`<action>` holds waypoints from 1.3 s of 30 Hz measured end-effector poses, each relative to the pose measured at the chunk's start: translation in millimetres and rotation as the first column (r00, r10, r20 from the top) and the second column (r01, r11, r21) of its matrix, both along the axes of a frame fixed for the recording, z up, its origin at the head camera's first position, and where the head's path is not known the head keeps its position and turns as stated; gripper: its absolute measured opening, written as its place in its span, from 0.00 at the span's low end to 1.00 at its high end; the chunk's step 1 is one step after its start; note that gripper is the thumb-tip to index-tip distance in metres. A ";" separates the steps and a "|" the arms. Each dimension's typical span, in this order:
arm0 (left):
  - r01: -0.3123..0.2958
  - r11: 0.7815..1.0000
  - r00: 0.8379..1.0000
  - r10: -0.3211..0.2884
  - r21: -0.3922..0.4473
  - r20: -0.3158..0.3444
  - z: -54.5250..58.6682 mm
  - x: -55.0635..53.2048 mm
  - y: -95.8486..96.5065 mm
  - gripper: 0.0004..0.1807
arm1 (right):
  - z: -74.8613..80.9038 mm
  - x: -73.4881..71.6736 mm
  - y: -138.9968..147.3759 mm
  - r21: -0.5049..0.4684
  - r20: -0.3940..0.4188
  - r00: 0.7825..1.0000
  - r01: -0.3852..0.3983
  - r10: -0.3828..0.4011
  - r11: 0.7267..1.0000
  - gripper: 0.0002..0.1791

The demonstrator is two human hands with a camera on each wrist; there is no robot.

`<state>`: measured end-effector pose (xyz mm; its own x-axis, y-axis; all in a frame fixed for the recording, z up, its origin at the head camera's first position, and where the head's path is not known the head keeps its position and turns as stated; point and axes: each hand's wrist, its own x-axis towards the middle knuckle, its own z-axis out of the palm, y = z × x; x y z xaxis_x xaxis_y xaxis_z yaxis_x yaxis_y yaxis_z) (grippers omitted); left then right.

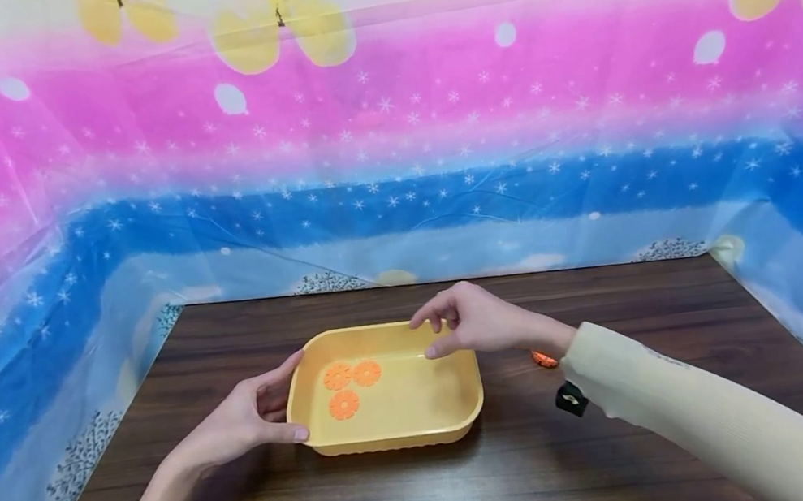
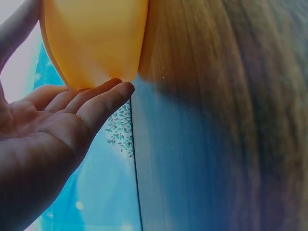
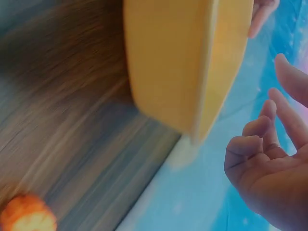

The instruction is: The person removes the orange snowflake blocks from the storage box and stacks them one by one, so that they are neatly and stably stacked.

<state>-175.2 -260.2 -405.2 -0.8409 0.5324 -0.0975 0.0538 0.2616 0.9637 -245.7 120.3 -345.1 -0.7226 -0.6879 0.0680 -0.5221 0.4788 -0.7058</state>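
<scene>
A yellow rectangular plastic basin (image 1: 391,429) sits on the table, with three flat orange flower-shaped slices (image 1: 344,404) lying at the left of its floor. My left hand (image 1: 246,418) holds the basin's left end, thumb at the front rim and fingers along the side toward the back. In the left wrist view its fingers (image 2: 103,101) touch the basin's outer wall. Over the basin's back right part hovers my right hand (image 1: 478,320), fingers loosely bent, nothing between them. Another orange piece (image 1: 543,359) lies right of the basin, partly hidden by the right forearm.
The dark wood-grain table (image 1: 427,493) ends at a printed pink and blue cloth (image 1: 396,202), which hangs behind it and along both sides. The right sleeve (image 1: 683,409) stretches over the table's right part.
</scene>
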 end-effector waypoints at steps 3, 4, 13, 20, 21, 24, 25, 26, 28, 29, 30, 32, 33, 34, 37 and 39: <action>-0.003 1.000 1.000 0.003 0.002 0.003 -0.1 -0.2 -0.3 0.59 | -4.0 -4.4 -22.5 0.005 0.050 0.998 -0.041 0.040 0.999 0.21; -0.004 1.000 1.000 0.004 0.003 0.005 0.0 -0.3 -0.3 0.59 | -6.3 -5.1 -29.9 0.007 0.062 0.997 -0.053 0.052 0.999 0.21; -0.014 1.000 1.000 0.014 -0.014 0.013 1.0 0.3 0.9 0.58 | -37.9 -0.8 -82.4 0.034 0.111 0.989 -0.102 0.097 0.994 0.26; -0.029 0.999 1.000 0.030 -0.021 0.002 0.8 -0.4 0.7 0.58 | -52.6 2.5 -105.7 0.089 0.098 0.992 -0.094 0.085 0.992 0.27; -0.031 0.999 1.000 0.031 -0.023 0.001 0.5 -0.5 0.7 0.58 | -54.2 2.5 -108.0 0.098 0.095 0.992 -0.094 0.085 0.991 0.27; -0.030 0.999 1.000 0.030 -0.024 0.007 -0.1 -0.6 0.2 0.58 | -59.5 2.4 -112.8 0.126 0.086 0.993 -0.093 0.082 0.988 0.26; -0.031 0.999 0.999 0.031 -0.024 0.008 -0.4 -0.8 0.5 0.59 | -61.3 2.0 -113.6 0.138 0.079 0.993 -0.094 0.083 0.986 0.25; -0.031 0.999 0.999 0.031 -0.026 0.009 -0.5 -0.9 0.6 0.59 | -62.6 1.7 -114.3 0.146 0.070 0.994 -0.096 0.086 0.985 0.25; -0.031 0.999 1.000 0.031 -0.030 0.003 -0.7 -1.0 0.5 0.58 | -64.5 1.1 -115.6 0.161 0.047 0.994 -0.103 0.096 0.982 0.25; -0.031 0.999 1.000 0.031 -0.032 0.000 -0.7 -1.1 0.4 0.58 | -65.0 0.8 -116.3 0.169 0.037 0.994 -0.106 0.101 0.980 0.26; -0.031 0.999 1.000 0.031 -0.031 -0.002 -0.8 -1.2 0.2 0.58 | -65.3 0.5 -116.9 0.175 0.028 0.994 -0.112 0.109 0.978 0.26; -0.029 0.999 1.000 0.029 -0.031 -0.005 -0.6 -1.2 -0.1 0.58 | -64.9 0.4 -118.1 0.191 0.021 0.992 -0.125 0.123 0.974 0.27; -0.028 0.999 1.000 0.028 -0.029 -0.005 -0.6 -1.3 -0.2 0.58 | -64.8 0.5 -118.7 0.203 0.019 0.991 -0.131 0.129 0.971 0.27; -0.027 0.999 1.000 0.027 -0.029 -0.004 -0.6 -1.3 -0.3 0.58 | -64.8 0.7 -119.1 0.214 0.019 0.991 -0.135 0.134 0.967 0.27; -0.026 0.999 1.000 0.026 -0.029 -0.004 -1.1 -1.3 -0.3 0.58 | -65.5 1.0 -119.3 0.251 0.007 0.988 -0.149 0.152 0.957 0.25; -0.027 0.999 1.000 0.027 -0.032 -0.008 -1.4 -1.4 -0.2 0.58 | -67.0 1.4 -119.0 0.257 -0.009 0.987 -0.153 0.161 0.954 0.23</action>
